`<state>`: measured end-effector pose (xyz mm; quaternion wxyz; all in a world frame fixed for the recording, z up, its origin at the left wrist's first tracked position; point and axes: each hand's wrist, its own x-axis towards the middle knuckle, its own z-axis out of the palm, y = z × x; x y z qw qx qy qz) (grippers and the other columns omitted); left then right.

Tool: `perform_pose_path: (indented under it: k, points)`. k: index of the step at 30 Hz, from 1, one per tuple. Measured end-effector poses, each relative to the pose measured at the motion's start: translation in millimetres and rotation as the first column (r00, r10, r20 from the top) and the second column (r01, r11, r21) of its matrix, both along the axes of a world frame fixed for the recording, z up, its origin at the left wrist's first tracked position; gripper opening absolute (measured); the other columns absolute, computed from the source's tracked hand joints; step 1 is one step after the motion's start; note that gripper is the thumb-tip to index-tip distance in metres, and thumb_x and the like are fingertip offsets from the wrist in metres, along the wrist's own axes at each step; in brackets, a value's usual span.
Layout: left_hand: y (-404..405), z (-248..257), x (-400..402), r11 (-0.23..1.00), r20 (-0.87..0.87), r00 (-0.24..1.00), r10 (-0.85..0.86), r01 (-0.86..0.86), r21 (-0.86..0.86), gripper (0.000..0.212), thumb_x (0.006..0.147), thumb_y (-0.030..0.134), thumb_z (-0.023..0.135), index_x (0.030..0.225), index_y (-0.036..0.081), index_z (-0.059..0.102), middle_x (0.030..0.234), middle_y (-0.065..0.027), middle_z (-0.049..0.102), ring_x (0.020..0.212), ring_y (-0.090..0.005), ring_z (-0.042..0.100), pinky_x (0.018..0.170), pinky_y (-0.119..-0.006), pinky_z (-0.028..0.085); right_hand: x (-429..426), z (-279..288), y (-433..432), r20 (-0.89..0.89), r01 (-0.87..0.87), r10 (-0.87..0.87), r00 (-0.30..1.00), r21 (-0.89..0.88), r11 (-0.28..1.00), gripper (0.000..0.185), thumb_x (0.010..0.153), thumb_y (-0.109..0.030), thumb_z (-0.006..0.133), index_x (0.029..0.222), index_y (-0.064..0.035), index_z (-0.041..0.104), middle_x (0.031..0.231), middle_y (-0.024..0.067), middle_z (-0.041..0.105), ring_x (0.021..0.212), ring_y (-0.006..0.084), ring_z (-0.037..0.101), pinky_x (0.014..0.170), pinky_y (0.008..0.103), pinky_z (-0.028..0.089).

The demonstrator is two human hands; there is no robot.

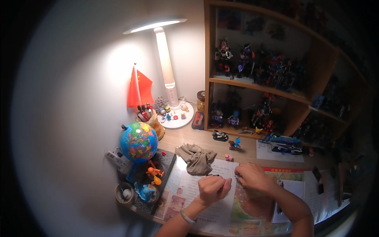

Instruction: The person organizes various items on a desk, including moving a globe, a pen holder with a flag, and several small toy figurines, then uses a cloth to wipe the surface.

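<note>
My left hand (pixel 211 189), with a pale bangle (pixel 188 217) at the wrist, hovers over or rests on a printed sheet of paper (pixel 217 204). Its fingers are curled in, and a small dark bit shows at their far side; whether they grip it is unclear. To the right, my right hand (pixel 256 177) bends its fingers down by the sheet's right edge, over a colourful map (pixel 251 204). Its fingertips are partly hidden, so I cannot see what they hold. A crumpled khaki cloth (pixel 197 158) lies just beyond my left hand.
A globe (pixel 139 142), orange figurine (pixel 154 171) and blue figurine (pixel 145 192) stand left. Behind are a lit desk lamp (pixel 165 56), a red flag (pixel 140 89) and a wooden shelf (pixel 257 86) of figures. A pink toy (pixel 228 157) sits beyond my hands; a notepad (pixel 291 195) lies right.
</note>
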<state>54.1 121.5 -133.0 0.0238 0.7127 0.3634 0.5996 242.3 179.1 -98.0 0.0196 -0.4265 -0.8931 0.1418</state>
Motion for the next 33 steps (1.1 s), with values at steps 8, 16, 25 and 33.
perform_pose_path:
  k: [8, 16, 25, 33]
  points:
    - [-1, 2, -1, 0.999, -0.034, 0.999, 0.007, -0.006, 0.04, 0.033, 0.08, 0.002, 0.068, 0.054, 0.007, 0.049, 0.049, -0.0035, 0.045, 0.04, -0.0195, 0.043, 0.041, -0.031, 0.033, -48, 44, 2, -0.229, 0.044, -0.023, 0.973, 0.089, 0.995, 0.035, 0.082, -0.015, 0.07, 0.115, -0.0049, 0.06, 0.112, 0.0184, 0.057, 0.106, 0.0364, 0.059, 0.087, 0.0455, 0.05]
    - [2, 3, -2, 0.991, -0.044, 0.999, 0.004, 0.003, 0.137, 0.035, 0.079, 0.002, 0.069, 0.053, 0.009, 0.047, 0.051, -0.0024, 0.046, 0.04, -0.0188, 0.043, 0.041, -0.03, 0.033, -223, 3, 131, -0.779, -0.246, 0.063, 0.624, -0.119, 0.962, 0.084, 0.085, -0.019, 0.074, 0.15, 0.0025, 0.027, 0.143, 0.0268, 0.047, 0.13, 0.0313, 0.051, 0.104, 0.0384, 0.045]
    - [1, 2, -3, 0.992, -0.001, 1.0, -0.008, 0.008, 0.129, 0.027, 0.078, 0.004, 0.07, 0.055, 0.009, 0.056, 0.051, -0.0017, 0.049, 0.04, -0.0167, 0.044, 0.041, -0.027, 0.034, -316, -27, 188, -0.785, -0.419, 0.249, 0.567, -0.015, 0.908, 0.102, 0.067, -0.02, 0.088, 0.148, 0.0001, 0.031, 0.142, 0.0204, 0.045, 0.135, 0.0303, 0.041, 0.115, 0.0388, 0.031]
    - [3, 0, -11, 0.997, 0.038, 0.998, 0.046, -0.048, 0.057, 0.034, 0.08, 0.008, 0.074, 0.056, 0.012, 0.051, 0.052, 0.0, 0.045, 0.042, -0.0163, 0.042, 0.043, -0.027, 0.034, -327, -32, 182, -0.905, -0.633, 0.059, 0.422, -0.247, 0.734, 0.085, 0.073, -0.006, 0.083, 0.142, -0.0031, 0.032, 0.131, 0.0121, 0.053, 0.121, 0.0208, 0.051, 0.105, 0.0354, 0.041]
